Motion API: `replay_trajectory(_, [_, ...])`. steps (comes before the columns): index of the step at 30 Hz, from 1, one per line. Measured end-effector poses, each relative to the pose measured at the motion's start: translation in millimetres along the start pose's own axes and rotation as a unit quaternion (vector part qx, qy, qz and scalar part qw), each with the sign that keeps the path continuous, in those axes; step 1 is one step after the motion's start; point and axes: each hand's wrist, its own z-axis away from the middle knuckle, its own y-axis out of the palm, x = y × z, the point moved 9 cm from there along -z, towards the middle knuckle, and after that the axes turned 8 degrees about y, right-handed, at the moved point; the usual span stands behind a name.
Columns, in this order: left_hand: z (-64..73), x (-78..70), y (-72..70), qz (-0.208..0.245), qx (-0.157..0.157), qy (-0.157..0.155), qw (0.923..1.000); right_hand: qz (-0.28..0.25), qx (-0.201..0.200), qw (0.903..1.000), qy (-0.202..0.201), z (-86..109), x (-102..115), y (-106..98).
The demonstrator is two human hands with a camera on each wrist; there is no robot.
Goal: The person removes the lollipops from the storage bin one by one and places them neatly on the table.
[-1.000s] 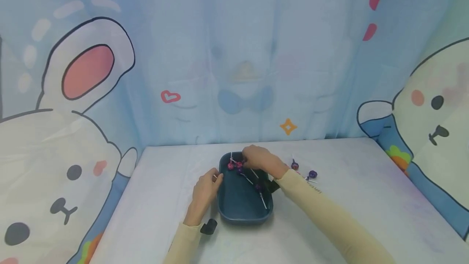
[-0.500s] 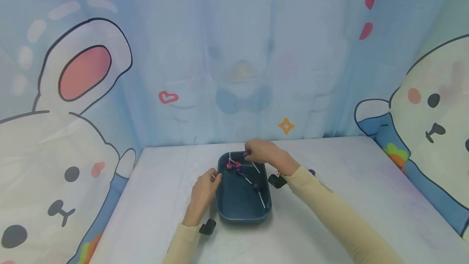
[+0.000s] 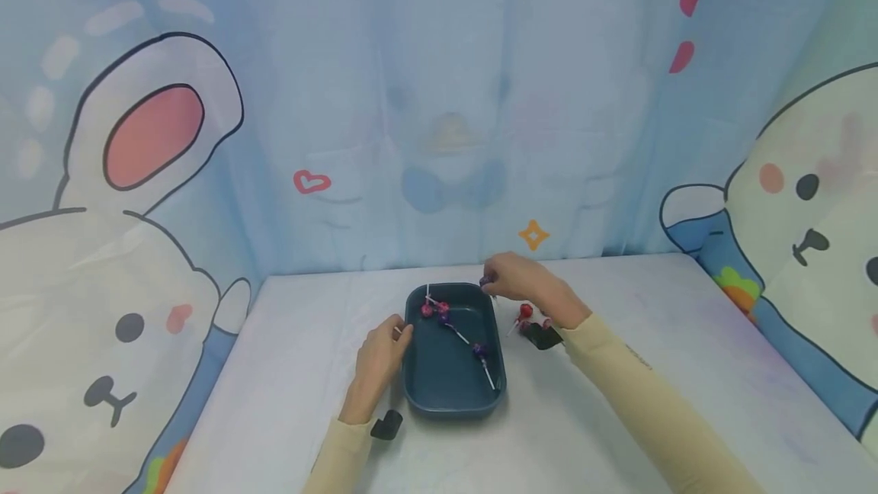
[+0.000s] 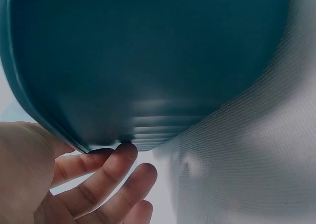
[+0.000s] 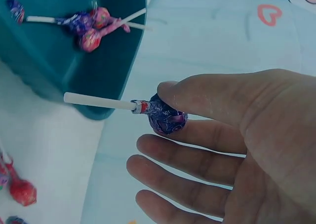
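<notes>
My left hand [image 3: 381, 357] holds the left rim of a dark blue-green tray [image 3: 439, 405]; in the left wrist view its fingertips [image 4: 127, 152] rest against the tray's outer wall. My right hand [image 3: 521, 279] is just past the tray's far right corner. Between thumb and index finger it pinches a purple-wrapped lollipop [image 5: 169, 116] by the candy head, the white stick pointing toward the tray. Inside the tray, red-pink lollipops [image 3: 427, 310] and a purple lollipop [image 3: 444, 319] lie bunched at the far left. Another purple lollipop [image 3: 481, 352] lies near the right wall.
Right of the tray, a red lollipop [image 3: 525, 310] and others lie on the white table, partly hidden by the right arm and its black wrist camera [image 3: 543, 336]. A second black camera [image 3: 387, 425] sits at the left wrist. A printed curtain [image 3: 439, 97] hangs behind the table.
My right hand has moved right, carrying the purple lollipop from over the tray to beyond its right rim. The left hand stays at the left rim.
</notes>
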Motion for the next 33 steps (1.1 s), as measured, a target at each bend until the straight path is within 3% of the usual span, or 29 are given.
replay_trajectory(17, [2.6, -0.5, -0.4, 0.004, -0.002, 0.004, 1.0000, -0.028, 0.034, 0.9969, 0.065, 9.9, -70, 15])
replay_trajectory(23, [1.7, -0.6, -0.9, 0.005, -0.003, 0.004, 1.0000, -0.021, 0.023, 0.9965, 0.077, 10.5, -95, 14])
replay_trajectory(33, [0.4, 1.4, 1.2, 0.003, 0.002, -0.002, 1.0000, -0.021, 0.044, 0.9909, 0.125, 4.1, -150, 28])
